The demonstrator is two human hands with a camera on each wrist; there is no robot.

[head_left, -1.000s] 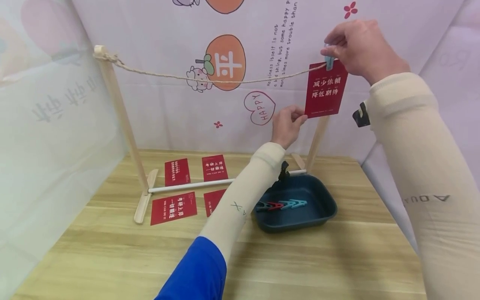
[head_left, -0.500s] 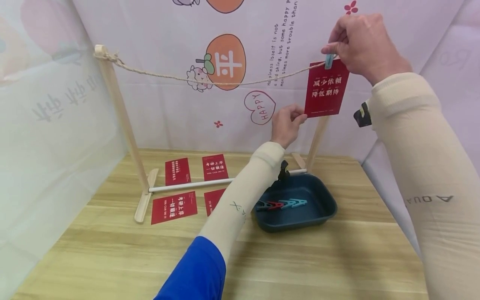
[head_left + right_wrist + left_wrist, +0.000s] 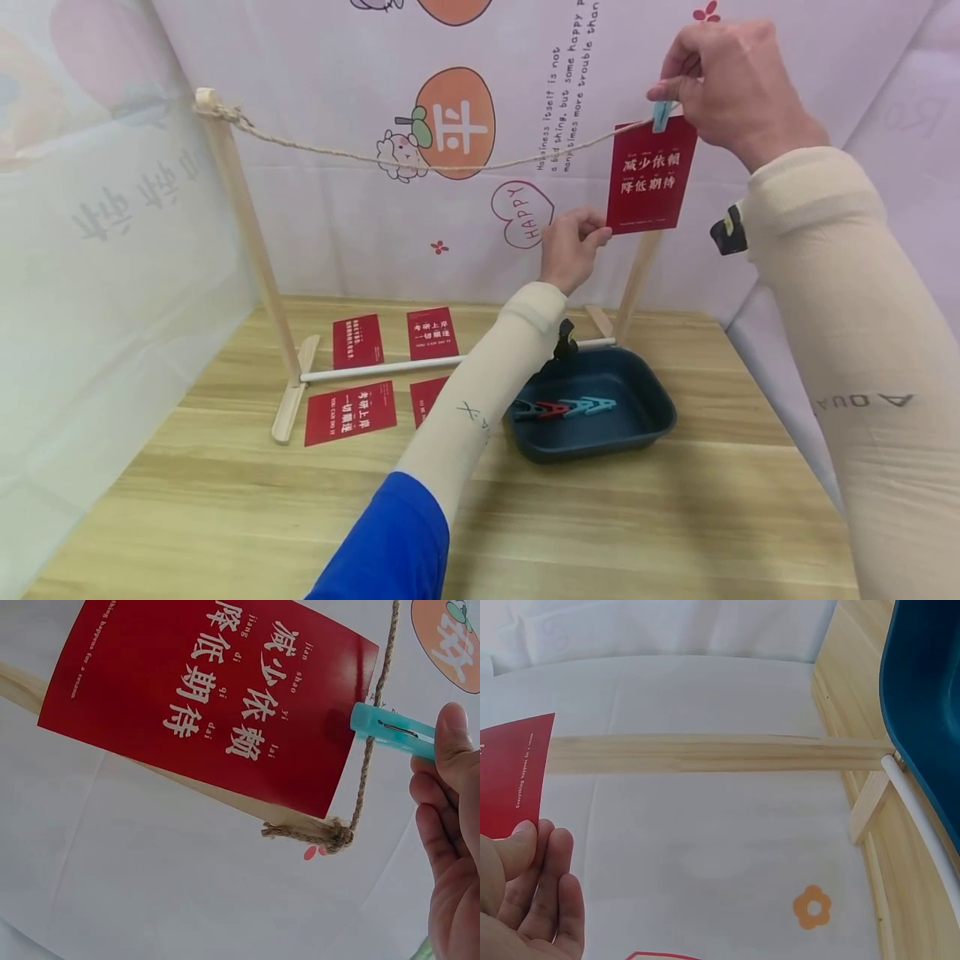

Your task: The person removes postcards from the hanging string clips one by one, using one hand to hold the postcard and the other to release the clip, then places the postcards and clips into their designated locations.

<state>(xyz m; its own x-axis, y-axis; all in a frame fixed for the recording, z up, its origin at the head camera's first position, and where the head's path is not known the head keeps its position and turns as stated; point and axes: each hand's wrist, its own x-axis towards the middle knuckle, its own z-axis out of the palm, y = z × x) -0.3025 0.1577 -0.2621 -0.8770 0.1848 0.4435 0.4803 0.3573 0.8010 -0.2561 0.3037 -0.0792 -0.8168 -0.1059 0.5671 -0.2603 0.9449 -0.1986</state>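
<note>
A red card (image 3: 648, 183) with white lettering hangs upright at the right end of a twine line (image 3: 362, 784). My right hand (image 3: 731, 92) pinches the handle end of a light blue clothespin (image 3: 390, 729). In the right wrist view the clothespin's tip lies over the twine and the card's top edge. Below, my left hand (image 3: 572, 250) holds the card's lower left corner between thumb and finger. That corner also shows in the left wrist view, with the left hand's other fingers (image 3: 553, 885) loosely bent.
The line runs between two wooden posts (image 3: 247, 225) joined low down by a white rod (image 3: 382, 369). A dark blue basin (image 3: 600, 446) holds several clothespins (image 3: 551, 408). Several red cards (image 3: 350, 414) lie on the wooden table (image 3: 225, 517), one partly behind the left arm.
My right hand has risen slightly at the clothespin. The left hand keeps its hold on the card's corner, and the card has barely shifted.
</note>
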